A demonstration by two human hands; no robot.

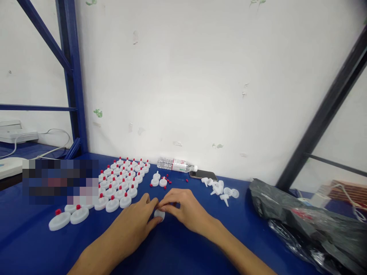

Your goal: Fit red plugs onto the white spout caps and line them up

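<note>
My left hand [140,215] is closed round a white nozzle cap [159,215], with the thumb at its near edge. My right hand [183,204] reaches in from the other side, its thumb and fingertips pinched together at the cap's upper end. Whatever lies between those right fingertips is hidden. Just beyond my hands stand two white nozzle caps without red tips [163,182]. Several small red tips [170,182] are scattered around them. To the left, many white nozzle caps with red tips [112,204] stand upright in rows.
Loose white nozzle caps [225,198] lie in a pile to the right. Behind are a clear plastic bottle [179,165] on its side and a dark phone [203,175], near the wall. A grey plastic bag [289,214] covers the table's right side. A blue frame post [73,76] rises at left.
</note>
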